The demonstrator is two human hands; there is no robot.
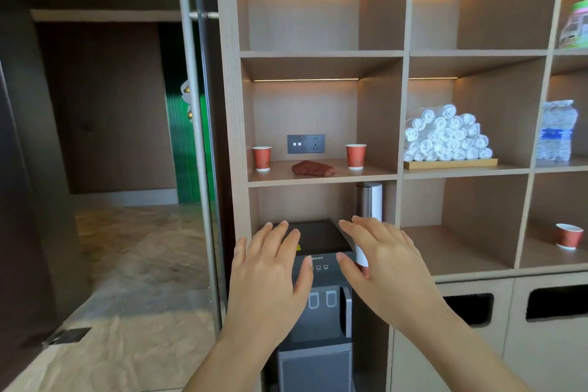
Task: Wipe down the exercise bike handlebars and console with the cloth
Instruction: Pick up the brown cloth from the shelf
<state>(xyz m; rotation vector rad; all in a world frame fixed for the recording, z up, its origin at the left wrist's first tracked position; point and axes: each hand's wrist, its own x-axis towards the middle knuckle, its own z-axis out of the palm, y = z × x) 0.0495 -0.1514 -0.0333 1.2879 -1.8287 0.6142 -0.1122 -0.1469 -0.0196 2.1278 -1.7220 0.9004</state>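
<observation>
Lying on shelf [375,176], cloth [312,168], above left hand [270,267]

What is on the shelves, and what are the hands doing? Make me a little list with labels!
left hand: open, fingers spread, holding nothing
right hand: open, fingers spread, holding nothing
cloth: reddish-brown, crumpled, on the shelf above the hands
orange cup: upright, left of the cloth
second orange cup: upright, right of the cloth
water dispenser: dark, just beyond the hands, below the cloth's shelf
white towels: rolled, piled on a wooden tray, one compartment to the right
exercise bike: not in view
</observation>
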